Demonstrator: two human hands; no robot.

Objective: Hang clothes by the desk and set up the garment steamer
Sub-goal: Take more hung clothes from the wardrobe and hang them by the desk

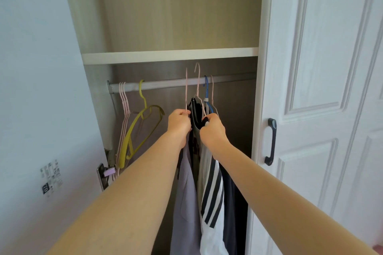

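clothes (209, 198) | lilac, black, white with black stripes, navy | on hangers (198, 87) | bunched, hooks lifted above rod (165, 84)

Both hands, left (179, 123) and right (211, 130), grip hangered clothes (207, 182) below the rail (165, 84).

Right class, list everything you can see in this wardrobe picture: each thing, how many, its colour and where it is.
wardrobe rail: one, white, under the shelf
shelf: one, white, above the rail
yellow hanger: one, bare, left on the rail
pink hangers: three, bare, far left on the rail
lilac garment: one, hanging below the left hand
striped garment: one, white and black, below the right hand
wardrobe door: one, white, right
door handle: one, black
left hand: grips a pink hanger
right hand: grips hangers
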